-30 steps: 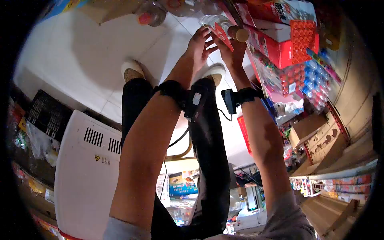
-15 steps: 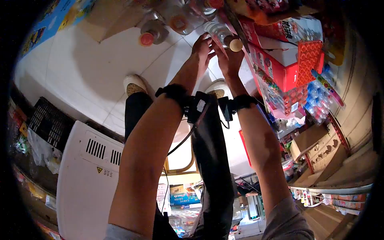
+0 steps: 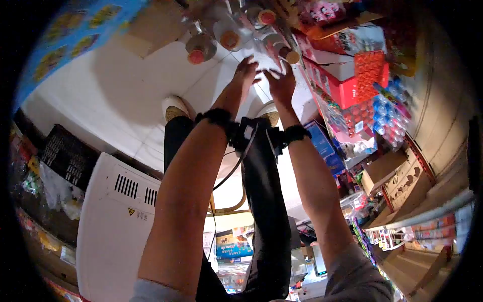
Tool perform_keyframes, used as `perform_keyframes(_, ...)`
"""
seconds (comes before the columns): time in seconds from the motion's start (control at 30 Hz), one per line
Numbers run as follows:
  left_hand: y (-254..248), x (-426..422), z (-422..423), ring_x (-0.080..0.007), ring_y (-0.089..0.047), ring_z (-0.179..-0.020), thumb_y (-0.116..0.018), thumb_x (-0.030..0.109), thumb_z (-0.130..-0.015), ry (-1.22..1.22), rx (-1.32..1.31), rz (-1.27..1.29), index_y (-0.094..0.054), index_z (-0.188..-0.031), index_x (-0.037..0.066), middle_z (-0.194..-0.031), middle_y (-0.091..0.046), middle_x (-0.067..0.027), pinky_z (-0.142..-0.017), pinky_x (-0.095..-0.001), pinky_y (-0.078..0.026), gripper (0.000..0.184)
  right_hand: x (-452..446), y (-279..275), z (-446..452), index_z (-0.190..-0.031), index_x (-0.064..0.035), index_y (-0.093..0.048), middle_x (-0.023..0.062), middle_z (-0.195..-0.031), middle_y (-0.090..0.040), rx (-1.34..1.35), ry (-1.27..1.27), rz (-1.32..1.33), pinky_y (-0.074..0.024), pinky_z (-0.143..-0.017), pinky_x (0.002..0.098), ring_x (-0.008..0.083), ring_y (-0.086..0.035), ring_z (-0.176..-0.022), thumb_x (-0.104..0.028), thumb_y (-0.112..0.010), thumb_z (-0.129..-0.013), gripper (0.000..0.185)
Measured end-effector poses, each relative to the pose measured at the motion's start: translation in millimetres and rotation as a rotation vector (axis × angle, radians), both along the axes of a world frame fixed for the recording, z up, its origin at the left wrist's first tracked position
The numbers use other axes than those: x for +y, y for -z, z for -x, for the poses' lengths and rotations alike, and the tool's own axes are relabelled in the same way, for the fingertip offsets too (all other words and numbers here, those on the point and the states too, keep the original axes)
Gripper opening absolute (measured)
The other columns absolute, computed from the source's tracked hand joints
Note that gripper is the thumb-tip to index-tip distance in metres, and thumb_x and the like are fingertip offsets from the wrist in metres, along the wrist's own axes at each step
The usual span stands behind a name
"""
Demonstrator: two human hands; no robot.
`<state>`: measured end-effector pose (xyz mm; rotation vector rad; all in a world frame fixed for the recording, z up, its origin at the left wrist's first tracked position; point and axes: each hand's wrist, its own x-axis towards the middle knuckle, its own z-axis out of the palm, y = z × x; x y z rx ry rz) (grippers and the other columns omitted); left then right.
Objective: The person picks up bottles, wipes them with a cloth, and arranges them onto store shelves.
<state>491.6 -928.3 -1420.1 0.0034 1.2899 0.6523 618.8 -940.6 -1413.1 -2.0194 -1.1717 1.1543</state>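
My left hand point(image 3: 245, 74) hangs over the white tiled floor with its fingers spread and nothing in them. My right hand point(image 3: 282, 86) is beside it, fingers apart, just below a clear bottle with a tan cap point(image 3: 292, 57); whether it touches that bottle I cannot tell. Other clear bottles stand close by: one with a red cap point(image 3: 196, 56) to the left, one with an orange cap point(image 3: 230, 40) in the middle, and another with a red cap point(image 3: 266, 17) farther back. Black bands with small devices circle both wrists.
On the right are a red display box point(image 3: 347, 93), an orange tray point(image 3: 369, 70) and blue-topped packaged items point(image 3: 385, 116). A white vented appliance point(image 3: 113, 231) and a black crate point(image 3: 65, 153) lie at left. A cardboard box point(image 3: 156, 27) is at the back.
Both hands were up against the tan-capped bottle; now they have drawn back from it and opened. The bottle now stands among the others. The view has shifted slightly.
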Motion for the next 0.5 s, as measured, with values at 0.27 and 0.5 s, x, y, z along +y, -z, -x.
perform_keyframes(0.27, -85.9, -125.6, 117.9, -0.0434, -0.066, -0.088, -0.058, 0.036, -0.089, 1.607, 0.618, -0.633, -0.069, -0.094, 0.003, -0.095, -0.069, -0.0237, -0.084, -0.0526, -0.053, 0.035, -72.5, -163.4, -22.3, -0.071, -0.0037, -0.067, 0.0125, -0.070, -0.069, 0.003, -0.507, 0.478, -0.0531, -0.068, 0.0443, 0.0304, -0.067, -0.066, -0.043, -0.051, -0.096, 0.050)
perform_keyframes(0.5, -235.7, -174.4, 218.3, -0.0360, -0.066, -0.083, -0.054, 0.025, -0.093, 1.840, 0.847, -1.074, -0.070, -0.088, 0.004, -0.084, -0.067, -0.0193, -0.075, -0.0472, -0.053, 0.027, -115.4, -344.6, -53.0, -0.084, -0.0055, -0.063, 0.0196, -0.084, -0.066, -0.135, -0.346, 0.267, -0.0485, -0.070, 0.0501, 0.0390, -0.064, -0.081, -0.028, -0.042, -0.099, 0.034)
